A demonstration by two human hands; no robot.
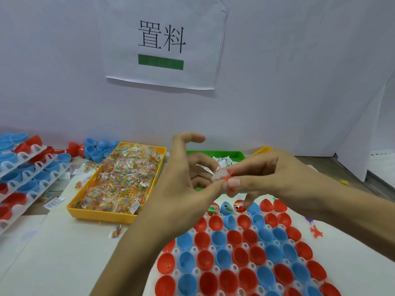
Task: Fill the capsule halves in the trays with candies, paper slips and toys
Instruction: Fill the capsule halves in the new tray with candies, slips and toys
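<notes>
Both forearms are bare to the frame edge, and each grip, left (pixel 181 189) and right (pixel 265 178), is ungloved and ringless.

We see bare tabletop (pixel 64 253) left of the capsule tray (pixel 245 248); the yellow candy bin (pixel 119 180) and both raised hands block its far side.

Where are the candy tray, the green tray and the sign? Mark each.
candy tray (pixel 100 216): head view, front yellow rim.
green tray (pixel 213 152): head view, back rim.
sign (pixel 162 82): head view, blank lower paper.
</notes>
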